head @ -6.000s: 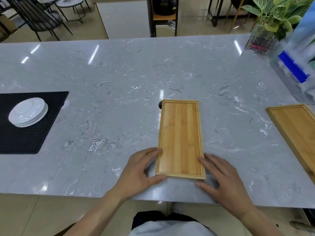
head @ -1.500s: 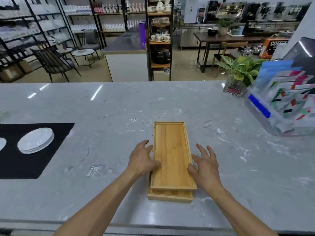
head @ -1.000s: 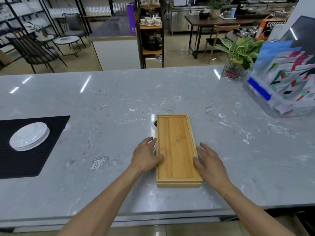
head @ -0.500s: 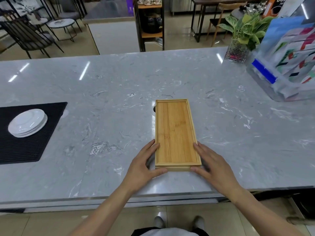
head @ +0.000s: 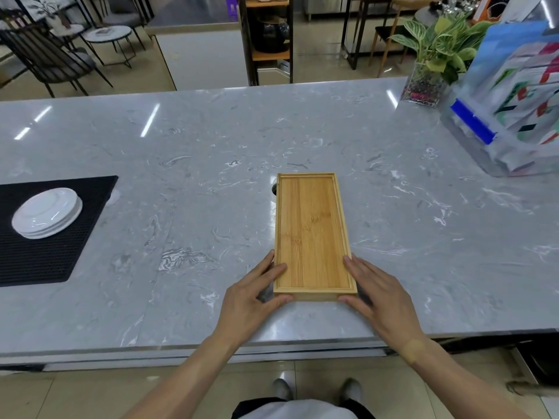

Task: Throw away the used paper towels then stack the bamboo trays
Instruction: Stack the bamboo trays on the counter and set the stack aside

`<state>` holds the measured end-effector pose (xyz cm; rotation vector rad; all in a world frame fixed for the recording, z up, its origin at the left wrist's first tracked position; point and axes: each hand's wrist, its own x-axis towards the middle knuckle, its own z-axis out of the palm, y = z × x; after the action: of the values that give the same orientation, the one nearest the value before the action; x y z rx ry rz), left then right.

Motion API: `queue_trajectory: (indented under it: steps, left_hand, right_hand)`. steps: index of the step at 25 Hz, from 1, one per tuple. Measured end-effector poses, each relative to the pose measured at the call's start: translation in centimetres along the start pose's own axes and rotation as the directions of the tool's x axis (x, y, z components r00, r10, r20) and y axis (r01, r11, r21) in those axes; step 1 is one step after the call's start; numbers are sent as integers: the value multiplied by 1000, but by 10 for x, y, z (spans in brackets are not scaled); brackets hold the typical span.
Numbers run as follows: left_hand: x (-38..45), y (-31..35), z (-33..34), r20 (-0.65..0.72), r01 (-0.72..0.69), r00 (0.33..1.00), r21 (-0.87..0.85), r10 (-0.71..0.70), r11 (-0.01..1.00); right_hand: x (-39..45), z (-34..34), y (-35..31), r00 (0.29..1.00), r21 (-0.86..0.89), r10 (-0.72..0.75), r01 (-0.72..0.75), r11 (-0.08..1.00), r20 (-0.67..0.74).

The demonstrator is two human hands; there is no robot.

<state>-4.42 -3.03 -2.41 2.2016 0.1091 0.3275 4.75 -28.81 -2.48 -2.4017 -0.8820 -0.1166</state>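
Observation:
Two bamboo trays lie stacked on the grey marble counter, long side pointing away from me. Only a thin strip of the lower tray shows under the near edge, flush with the upper one. My left hand cups the near left corner, fingers along the side and thumb against the front edge. My right hand does the same at the near right corner. Both palms rest low on the counter. No paper towels are in view.
White plates are stacked on a black mat at the left. A potted plant and a clear brochure holder stand at the far right. A small dark hole sits beside the trays. The counter's near edge runs just behind my wrists.
Six seconds ago one tray lay here and another at the right; now they are stacked. The top tray, offset 1.5 s ago, sits flush. My hands slid back to the near corners.

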Motion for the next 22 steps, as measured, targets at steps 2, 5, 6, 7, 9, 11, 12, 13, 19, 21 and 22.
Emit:
queue_trajectory:
  steps: [2, 5, 6, 7, 9, 11, 12, 13, 19, 21, 22]
  left_hand:
    - [-1, 1, 3, -29, -20, 999, 26, 21, 999]
    - [-3, 1, 8, -65, -50, 996, 49, 53, 998]
    - [-3, 2, 9, -74, -57, 995, 55, 61, 997]
    - [-3, 2, 9, -80, -63, 994, 62, 68, 996]
    - [-2, 0, 8, -70, -73, 994, 103, 80, 992]
    - [-3, -1, 6, -2, 8, 1000, 58, -8, 998]
    - [-1, 1, 5, 41, 89, 995, -42, -87, 995]
    - [3, 4, 5, 69, 165, 985, -168, -156, 972]
    - [91, 13, 5, 242, 490, 871, -508, -428, 708]
    - [105, 18, 10, 327, 503, 864, -594, -383, 628]
    - [106, 19, 14, 333, 505, 863, -613, -380, 608]
  right_hand:
    - [0, -1, 2, 1000, 38, 13, -13, 999, 17]
    - [1, -3, 3, 999, 61, 29, -32, 998, 36]
    - [2, -3, 3, 999, 65, 29, -31, 997, 36]
    - [2, -3, 2, 999, 64, 27, -29, 998, 40]
    - [2, -4, 0, 995, 65, 52, -57, 996, 80]
    - [1, -5, -2, 979, 149, 142, -164, 975, 147]
    - [3, -5, -4, 964, 240, 196, -236, 942, 177]
    - [6, -7, -4, 950, 348, 241, -299, 888, 201]
    - [86, -16, -11, 814, 650, 444, -573, 500, 375]
    - [100, -9, -14, 785, 672, 465, -604, 428, 410]
    - [102, -5, -16, 778, 687, 472, -608, 398, 415]
